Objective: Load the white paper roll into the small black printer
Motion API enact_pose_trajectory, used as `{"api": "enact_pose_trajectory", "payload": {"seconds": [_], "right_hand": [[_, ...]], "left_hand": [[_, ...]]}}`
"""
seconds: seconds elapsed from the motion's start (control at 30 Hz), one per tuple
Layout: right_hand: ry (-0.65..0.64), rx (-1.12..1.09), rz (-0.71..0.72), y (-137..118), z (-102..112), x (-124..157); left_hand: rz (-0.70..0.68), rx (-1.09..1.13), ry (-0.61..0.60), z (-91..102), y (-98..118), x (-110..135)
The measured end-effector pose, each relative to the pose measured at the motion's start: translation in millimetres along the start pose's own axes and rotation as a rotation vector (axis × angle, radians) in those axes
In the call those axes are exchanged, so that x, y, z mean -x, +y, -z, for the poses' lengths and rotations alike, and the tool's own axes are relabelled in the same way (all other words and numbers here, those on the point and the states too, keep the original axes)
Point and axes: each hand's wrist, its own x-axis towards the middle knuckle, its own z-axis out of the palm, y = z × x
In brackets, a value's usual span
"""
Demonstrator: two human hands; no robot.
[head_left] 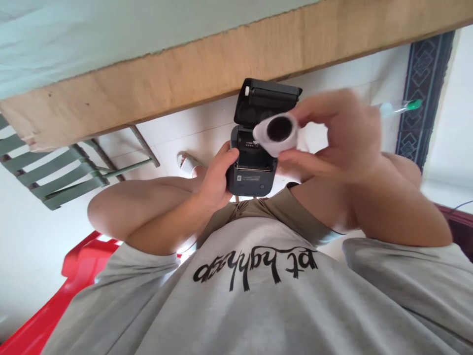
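Note:
My left hand (219,175) grips the left side of a small black label printer (253,181), its thumb on the casing edge. The printer's lid (254,101) is swung up, and its inner bay shows a dark hollow with small white print. My right hand (342,133) pinches a white paper roll (266,129) between thumb and fingers. The roll's dark core faces me, and a loose flap sticks out on its left. It is held over the right part of the bay and hides some of it. Motion blurs the right hand slightly.
A wooden board edge (177,81) with pale green cloth (111,29) runs across the top. At left stands a green slatted folding stool (70,172); a red plastic chair (83,261) is lower left. A clear bottle with a green cap (414,104) lies at right. A slippered foot (186,163) rests on the floor.

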Motion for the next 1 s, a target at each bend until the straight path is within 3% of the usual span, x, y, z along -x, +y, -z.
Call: {"api": "enact_pose_trajectory", "payload": {"seconds": [0.1,0.3,0.43,0.6,0.8,0.9,1.0], "right_hand": [[0.071,0.237,0.248,0,-10,5],[0.087,0.400,0.229,10,-24,15],[0.056,0.394,0.223,12,-26,17],[0.184,0.338,0.212,0,-28,16],[-0.007,0.105,0.351,-6,-17,19],[0.168,0.021,0.251,-3,-2,16],[0.376,0.034,0.024,-3,9,14]], "left_hand": [[-0.063,0.007,-0.022,-3.5,-3,-3],[-0.116,-0.043,-0.058,-11.3,-8,-9],[-0.120,-0.061,-0.044,-13.9,-9,-13],[-0.099,-0.034,-0.066,-16.2,-8,-16],[-0.083,-0.064,-0.099,-16.2,-6,-14],[-0.072,-0.120,-0.146,-13.8,-6,-12],[-0.072,-0.150,-0.235,-11.0,-6,-12]]}}
